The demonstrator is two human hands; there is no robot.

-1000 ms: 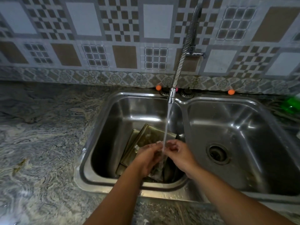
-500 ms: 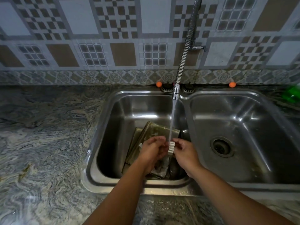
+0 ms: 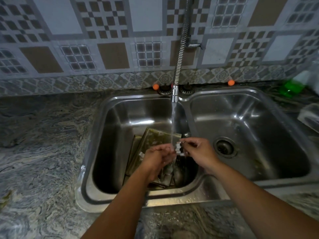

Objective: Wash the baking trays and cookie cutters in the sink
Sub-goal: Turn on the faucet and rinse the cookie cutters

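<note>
We find the work at the rinsing stage, with one small fluted metal cookie cutter [image 3: 179, 149] held directly under the stream of water [image 3: 173, 123] that falls from the flexible spring-neck tap [image 3: 180, 54]. The right hand [image 3: 200, 152] pinches the cutter at its right edge between thumb and fingertips, and the cutter stands roughly on edge above the left basin [image 3: 107, 135] of the steel double sink. The left hand [image 3: 157, 157] sits just beside it, fingers curled inward and touching the cutter's left side; whether it grips the cutter or only rubs it we cannot tell. Below the hands, the baking trays [image 3: 155, 137] lie stacked and tilted against one another in the left basin, their surfaces discoloured, which we judge to mean they are not yet washed. The right basin [image 3: 259, 126] holds nothing visible but its drain [image 3: 224, 147]. A green bottle [image 3: 293, 87] stands on the counter at the far right. In our judgement the task is in an early-to-middle phase: one cutter under treatment, trays outstanding. The next move calls for turning the cutter so water reaches its inner face, with a firm pinch since wet thin metal is liable to slip, then setting it aside, possibly in the right basin.
</note>
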